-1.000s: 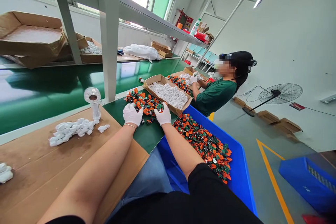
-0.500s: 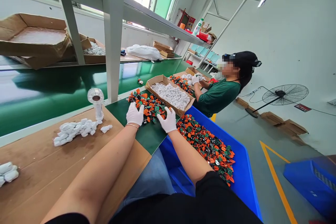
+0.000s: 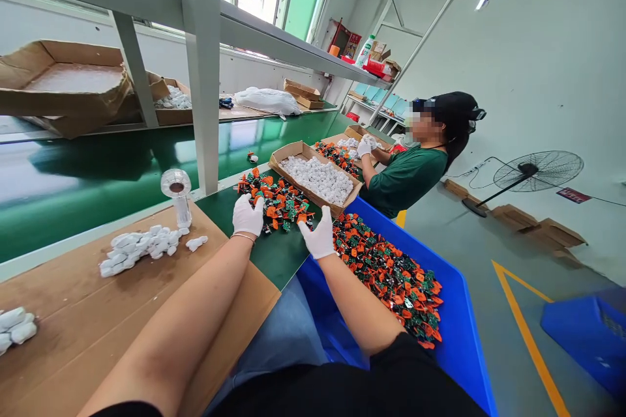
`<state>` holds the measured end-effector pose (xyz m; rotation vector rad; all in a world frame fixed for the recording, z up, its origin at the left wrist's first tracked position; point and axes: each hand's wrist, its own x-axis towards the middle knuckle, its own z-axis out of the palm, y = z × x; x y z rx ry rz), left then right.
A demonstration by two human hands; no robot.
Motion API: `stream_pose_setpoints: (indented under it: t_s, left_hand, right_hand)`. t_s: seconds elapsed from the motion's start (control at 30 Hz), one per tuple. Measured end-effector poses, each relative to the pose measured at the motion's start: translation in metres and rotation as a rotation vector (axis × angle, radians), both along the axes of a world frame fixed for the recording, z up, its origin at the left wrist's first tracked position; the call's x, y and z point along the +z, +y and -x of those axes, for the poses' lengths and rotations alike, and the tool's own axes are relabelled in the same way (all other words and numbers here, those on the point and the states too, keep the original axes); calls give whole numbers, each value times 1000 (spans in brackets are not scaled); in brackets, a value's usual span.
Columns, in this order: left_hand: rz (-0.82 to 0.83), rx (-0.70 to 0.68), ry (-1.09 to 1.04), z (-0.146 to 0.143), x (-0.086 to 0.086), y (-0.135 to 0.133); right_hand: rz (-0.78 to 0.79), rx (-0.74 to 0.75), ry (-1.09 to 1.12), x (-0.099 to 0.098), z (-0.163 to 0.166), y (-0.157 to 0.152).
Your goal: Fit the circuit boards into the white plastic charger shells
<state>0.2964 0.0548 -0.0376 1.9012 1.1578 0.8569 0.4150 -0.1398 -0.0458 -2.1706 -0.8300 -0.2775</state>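
While the white-gloved left hand [image 3: 247, 215] rests slack on jagged orange-green parts [image 3: 280, 199], the right hand [image 3: 319, 238] spreads empty. Glossy green matting [image 3: 272, 255] lies beneath.

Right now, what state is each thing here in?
Left hand, gloved, fingers on the parts pile; grip unclear.
Right hand, gloved, open, fingers spread at the pile's near edge.
Blue bin, partly filled with like parts.
Box, open, full of white pieces.
Clear bottle, upright.

Parts pile [image 3: 281, 199] part-hidden under left hand [image 3: 247, 215]; blue crate [image 3: 587, 339] cut off.
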Motion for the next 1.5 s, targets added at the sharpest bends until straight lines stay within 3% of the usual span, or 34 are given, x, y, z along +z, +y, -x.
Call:
stream_pose_setpoints:
  t_s: [0.13,0.27,0.37,0.47,0.6,0.63,0.7,0.73,0.83,0.93,1.1,1.2,1.3,1.5]
  left_hand:
    - [-2,0,-3,-3,-2,1]
    - [-3,-6,-1,-3,-2,1]
    - [-1,-15,0,0,-1,1]
    - [8,-17,2,3,3,1]
    - [15,-18,8,4,5,0]
    - [14,-20,10,4,5,0]
    - [8,-21,11,1,4,0]
    - [5,-21,12,0,4,0]
    - [1,-20,12,-4,2,0]
    - [2,-15,7,-6,0,1]
    - [-15,-19,-1,-6,-3,1]
    - [-23,-20,3,-6,-4,3]
    - [-25,-13,11,-6,-6,4]
    - [-28,-8,19,-9,-8,7]
  right_hand:
    - [262,23,221,-10,11,-10]
    - [479,120,141,-9,18,7]
    - [479,137,116,-5,16,20]
    - [346,161,97,-4,7,11]
    - [156,175,-113,-10,-31,-48]
    - [204,100,-133,-11,-44,-69]
    - [499,-125,-61,-14,-72,-111]
    - [572,-174,-11,-16,-83,-132]
    - [747,-200,117,-27,-103,-182]
    - [922,-166,211,-50,-98,-200]
    - [1077,-12,184,-92,-82,-161]
    - [1129,102,109,-106,-83,-128]
    - [1157,167,47,-107,-96,-106]
    - [1202,118,67,-101,-143,-79]
